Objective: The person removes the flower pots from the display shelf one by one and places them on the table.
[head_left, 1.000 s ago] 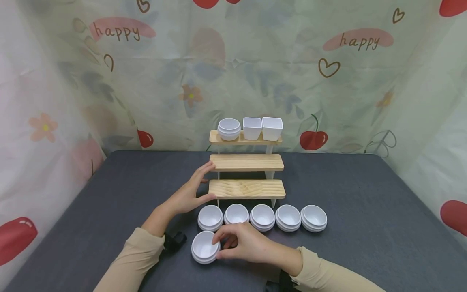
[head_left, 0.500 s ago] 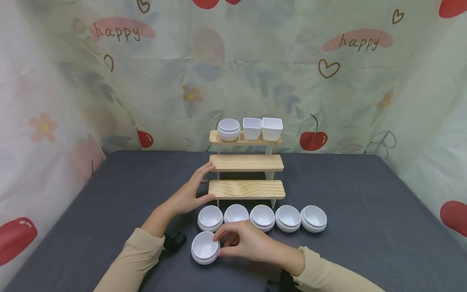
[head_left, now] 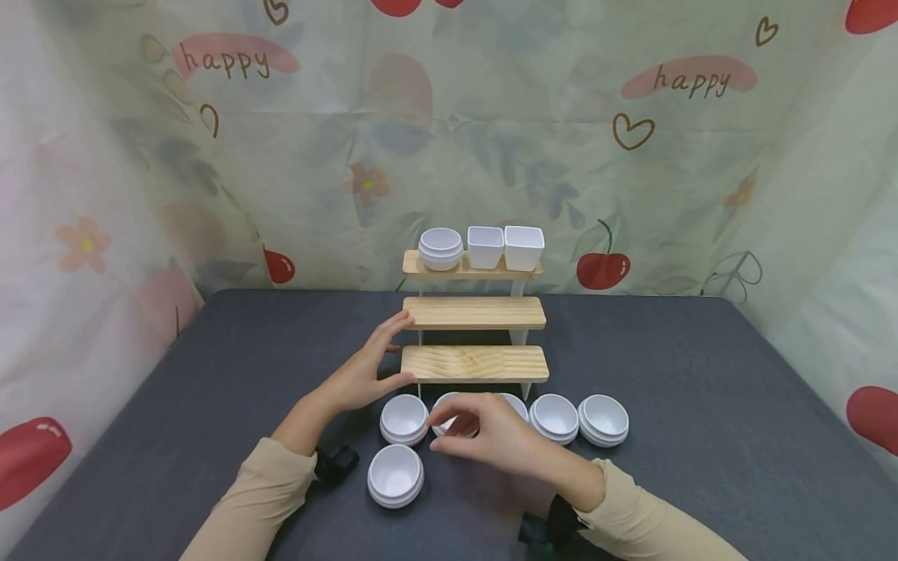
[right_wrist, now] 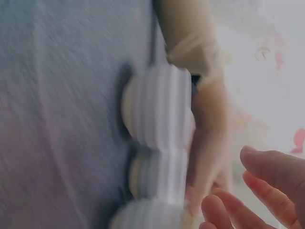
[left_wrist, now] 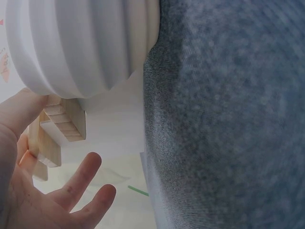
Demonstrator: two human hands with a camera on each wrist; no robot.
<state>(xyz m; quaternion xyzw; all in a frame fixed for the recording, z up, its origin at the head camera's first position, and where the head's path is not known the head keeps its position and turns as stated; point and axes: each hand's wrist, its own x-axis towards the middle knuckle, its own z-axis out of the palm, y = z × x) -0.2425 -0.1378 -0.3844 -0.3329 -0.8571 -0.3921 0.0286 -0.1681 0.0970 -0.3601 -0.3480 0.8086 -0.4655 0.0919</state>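
Note:
My left hand (head_left: 356,377) rests at the left end of a wooden tiered stand. Its fingers touch the middle board (head_left: 477,313), its thumb the lower board (head_left: 475,364); the other fingers extend loosely in the left wrist view. Over the row of round white bowls (head_left: 404,419) hovers my right hand (head_left: 494,432), fingers bent, with a gap between thumb and fingers and nothing held. It partly hides two of those bowls. In front of the row's left end a single round white bowl (head_left: 395,475) stands upright, untouched. A ribbed white bowl (left_wrist: 86,43) fills the left wrist view's top.
On the top board (head_left: 414,269) stand a round white bowl (head_left: 440,249) and two square white cups (head_left: 485,248). Dark grey cloth (head_left: 687,374) covers the table. A printed curtain (head_left: 491,148) hangs behind; a thin cord (head_left: 733,273) shows at the right.
My right hand has let go of the front bowl and moved up and to the right, over the row. The front bowl and my left hand have stayed put.

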